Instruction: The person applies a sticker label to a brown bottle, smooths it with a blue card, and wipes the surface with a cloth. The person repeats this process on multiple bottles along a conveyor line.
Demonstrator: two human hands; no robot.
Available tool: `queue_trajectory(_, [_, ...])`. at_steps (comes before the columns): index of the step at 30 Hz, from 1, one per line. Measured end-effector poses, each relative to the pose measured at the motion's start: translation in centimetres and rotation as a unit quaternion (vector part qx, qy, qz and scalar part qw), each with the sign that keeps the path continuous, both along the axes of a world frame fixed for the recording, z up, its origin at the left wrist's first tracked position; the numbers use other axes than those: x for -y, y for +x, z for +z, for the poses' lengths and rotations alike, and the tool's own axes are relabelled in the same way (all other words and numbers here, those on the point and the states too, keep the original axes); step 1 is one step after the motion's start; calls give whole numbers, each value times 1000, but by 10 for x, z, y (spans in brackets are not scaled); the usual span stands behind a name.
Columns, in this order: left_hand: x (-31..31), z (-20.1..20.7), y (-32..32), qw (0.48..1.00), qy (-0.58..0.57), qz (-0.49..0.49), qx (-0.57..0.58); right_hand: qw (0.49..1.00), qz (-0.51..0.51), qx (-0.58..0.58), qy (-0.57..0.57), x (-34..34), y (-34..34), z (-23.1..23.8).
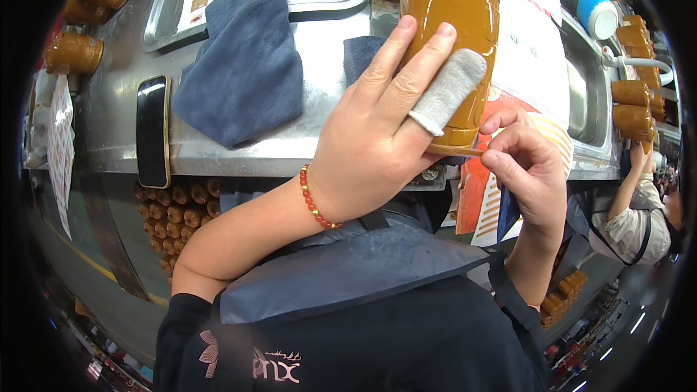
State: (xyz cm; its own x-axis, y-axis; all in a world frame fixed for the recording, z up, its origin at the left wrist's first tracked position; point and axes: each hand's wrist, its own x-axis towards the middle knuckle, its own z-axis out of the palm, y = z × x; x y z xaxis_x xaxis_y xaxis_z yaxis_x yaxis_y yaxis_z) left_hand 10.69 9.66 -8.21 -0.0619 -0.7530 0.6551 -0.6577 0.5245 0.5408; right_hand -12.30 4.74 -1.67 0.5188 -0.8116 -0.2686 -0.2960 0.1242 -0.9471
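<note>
A glossy brown jar (454,0) lies on the steel worktop, its rim end toward me. My left hand (377,123) rests over its side, fingers stretched along it and thumb out of sight. One of those fingers wears a grey knitted finger sleeve (449,93), and a red bead bracelet (314,203) circles the wrist. At the right end of the jar's rim, my right hand (534,167) is curled with thumb and forefinger close together. Whatever is between those fingertips is too small to make out. A folded blue cloth (247,65) lies left of my left hand.
A black phone (153,131) lies at the worktop's front edge. Behind the cloth stands a metal tray (156,25) with printed sheets. To the right are a sink (589,101), a blue-and-white container (599,14) and brown jars (632,112). A co-worker (632,225) stands at far right.
</note>
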Motion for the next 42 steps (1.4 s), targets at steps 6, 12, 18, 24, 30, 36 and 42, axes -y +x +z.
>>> queue_trajectory(6, [-4, -1, 6, 1000, 24, -6, -11, 1000, 12, 1, -22, 4, -4, -7])
queue_trajectory(12, [-7, -5, 7, 998, 48, -11, -36, 1000, 4, 5, -22, 4, -3, -9])
queue_trajectory(18, [-8, -5, 9, 997, 58, -10, -45, 1000, 10, 9, -21, 5, -2, -8])
queue_trajectory(24, [-10, -10, 9, 996, 58, -18, -65, 999, 11, 5, -49, 6, -1, -12])
queue_trajectory(30, [-12, -11, 12, 995, 71, -24, -68, 999, 11, 12, -41, 6, -1, -13])
queue_trajectory(36, [-13, -14, 13, 995, 71, -14, -62, 1000, 20, 0, -18, 3, 0, 5])
queue_trajectory(42, [-11, -16, 15, 998, 41, 3, -44, 1000, 21, 3, -23, 6, -3, -1])
